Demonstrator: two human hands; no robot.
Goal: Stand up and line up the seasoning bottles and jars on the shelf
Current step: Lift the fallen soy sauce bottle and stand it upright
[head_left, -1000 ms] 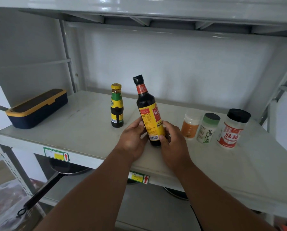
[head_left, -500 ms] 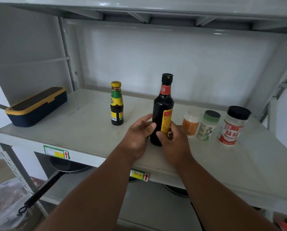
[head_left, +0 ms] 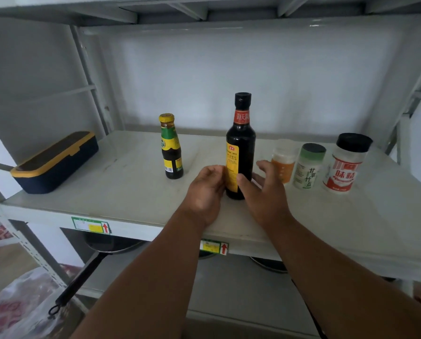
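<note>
I see the tall dark sauce bottle (head_left: 240, 152) standing upright near the front edge of the shelf (head_left: 131, 192), around the middle of its width, filled with dark liquid nearly to the neck. My left hand (head_left: 205, 189) has its fingers curled against the bottle's yellow label, a holding grip, while my right hand (head_left: 265, 192) sits just beside the bottle's base with fingers spread and relaxed, a wide grip, only the thumb near the glass. To the left, apart from it, the small bottle with a yellow cap (head_left: 170, 146) stands upright, dark inside. Toward the right edge stand three jars in a row: the orange jar (head_left: 283, 162) holds orange powder, the green-lidded jar (head_left: 308, 167) and the black-lidded jar (head_left: 345, 165) hold pale contents. A navy box with yellow trim (head_left: 55, 162) lies at the left edge. Below the shelf, a black pan (head_left: 82, 275) hangs its handle forward.
</note>
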